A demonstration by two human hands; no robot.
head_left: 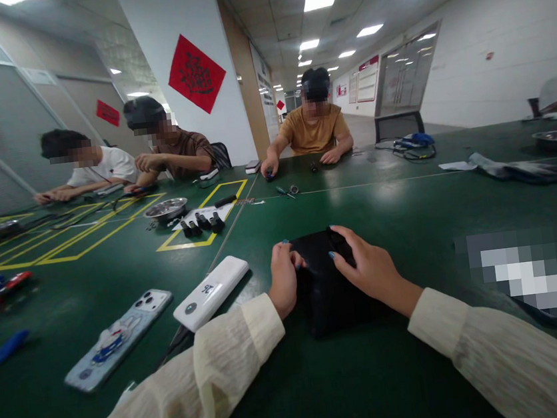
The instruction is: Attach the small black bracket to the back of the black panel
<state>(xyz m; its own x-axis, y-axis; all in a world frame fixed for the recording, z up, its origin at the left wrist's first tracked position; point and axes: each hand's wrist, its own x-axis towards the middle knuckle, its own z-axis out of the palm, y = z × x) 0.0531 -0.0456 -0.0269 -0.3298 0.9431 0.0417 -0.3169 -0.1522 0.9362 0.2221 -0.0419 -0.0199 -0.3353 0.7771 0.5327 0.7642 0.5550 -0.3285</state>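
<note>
A soft black pouch (332,300) sits on the green table directly in front of me, between my two hands. My left hand (283,277) grips its upper left edge with curled fingers, some of them hidden behind the material. At the upper right corner, my right hand (369,260) holds the pouch's edge between thumb and fingers. What the pouch contains, if anything, is hidden. Left of my left hand lies a white power bank (212,293) with a marking on top. Beyond it is a phone (117,341) in a pale case with a cartoon figure.
Black cylindrical parts (203,223) stand on paper by a metal bowl (166,210). Blue- and red-handled tools (3,288) lie far left. Gloves (515,168) rest at the right, above a blurred-out item. A person in an orange shirt (317,127) sits opposite; two others sit left.
</note>
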